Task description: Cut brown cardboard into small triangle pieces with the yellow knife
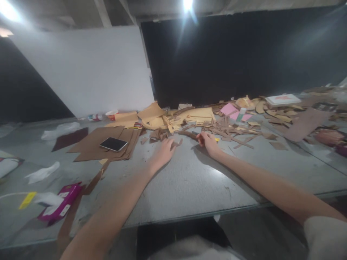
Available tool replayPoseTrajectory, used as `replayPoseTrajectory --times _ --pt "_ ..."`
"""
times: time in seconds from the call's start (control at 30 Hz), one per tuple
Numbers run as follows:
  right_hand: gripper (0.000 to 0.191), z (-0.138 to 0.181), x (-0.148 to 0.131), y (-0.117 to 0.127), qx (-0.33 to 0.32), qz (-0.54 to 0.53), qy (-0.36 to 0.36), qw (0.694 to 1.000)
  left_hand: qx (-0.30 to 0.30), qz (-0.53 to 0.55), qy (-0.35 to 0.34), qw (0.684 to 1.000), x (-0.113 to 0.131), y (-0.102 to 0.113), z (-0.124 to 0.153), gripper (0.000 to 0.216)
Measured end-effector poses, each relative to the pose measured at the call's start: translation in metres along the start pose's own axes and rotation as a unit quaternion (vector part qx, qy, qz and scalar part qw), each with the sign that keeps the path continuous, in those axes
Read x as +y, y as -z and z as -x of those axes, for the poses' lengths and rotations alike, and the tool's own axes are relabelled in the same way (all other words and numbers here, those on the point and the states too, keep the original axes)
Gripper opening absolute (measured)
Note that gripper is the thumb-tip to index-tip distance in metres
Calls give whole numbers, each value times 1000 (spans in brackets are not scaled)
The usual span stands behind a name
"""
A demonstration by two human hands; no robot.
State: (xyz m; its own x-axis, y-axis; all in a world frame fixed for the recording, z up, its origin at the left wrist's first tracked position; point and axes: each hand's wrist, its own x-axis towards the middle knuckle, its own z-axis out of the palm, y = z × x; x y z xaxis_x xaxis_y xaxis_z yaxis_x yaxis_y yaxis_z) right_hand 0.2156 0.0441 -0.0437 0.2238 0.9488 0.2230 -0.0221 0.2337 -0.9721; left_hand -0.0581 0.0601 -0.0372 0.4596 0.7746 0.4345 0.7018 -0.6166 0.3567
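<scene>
My left hand (165, 151) is over the grey table, with its fingers curled on a small brown scrap (178, 143) that looks like card or leather board. To its right, my right hand (208, 142) has its fingers pinched together; what they hold is hidden. A curved brown strip (187, 134) lies just left of those fingers. Beside the right hand's far side shows a yellow object (217, 139), mostly covered by the hand. Crumpled brown scraps (159, 135) lie just beyond my left hand.
Brown sheets (89, 143) bear a phone (114, 144) on the left. A magenta power strip (71, 191) with a plug stands near the front left. Brown and tan offcuts (227, 130) spread along the back, with a white box (283, 100) at the back right.
</scene>
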Motion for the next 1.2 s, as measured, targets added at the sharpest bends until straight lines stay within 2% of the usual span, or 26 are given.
replayPoseTrajectory --times 0.1,0.2,0.37,0.5,0.67,0.83,0.97,1.07,1.2 --pt "42 -1 0 0 -4 -3 -1 1000 13 47 -16 999 -4 -9 -2 47" --pt "41 -1 0 -1 -7 -5 -2 1000 32 44 -4 999 -6 -13 -5 48" --pt "38 -1 -1 0 -11 -3 -1 1000 19 8 42 999 -5 -14 -8 28" --pt "40 -2 1 0 -10 3 3 1000 10 9 43 999 -1 -12 -7 17" --pt "40 -2 1 -1 -3 6 5 1000 9 46 24 999 3 -10 -7 11" --pt "42 2 -4 0 -17 33 20 999 28 130 41 990 3 -3 -9 3" --pt "32 14 -12 -4 -41 69 82 993 60 258 74 961 12 -5 -8 17" --pt "29 28 -19 -11 -96 96 139 981 34 346 95 933 25 -12 -6 28" --pt "26 40 -24 -17 -160 136 181 961 -14 394 96 914 37 -12 -2 40"
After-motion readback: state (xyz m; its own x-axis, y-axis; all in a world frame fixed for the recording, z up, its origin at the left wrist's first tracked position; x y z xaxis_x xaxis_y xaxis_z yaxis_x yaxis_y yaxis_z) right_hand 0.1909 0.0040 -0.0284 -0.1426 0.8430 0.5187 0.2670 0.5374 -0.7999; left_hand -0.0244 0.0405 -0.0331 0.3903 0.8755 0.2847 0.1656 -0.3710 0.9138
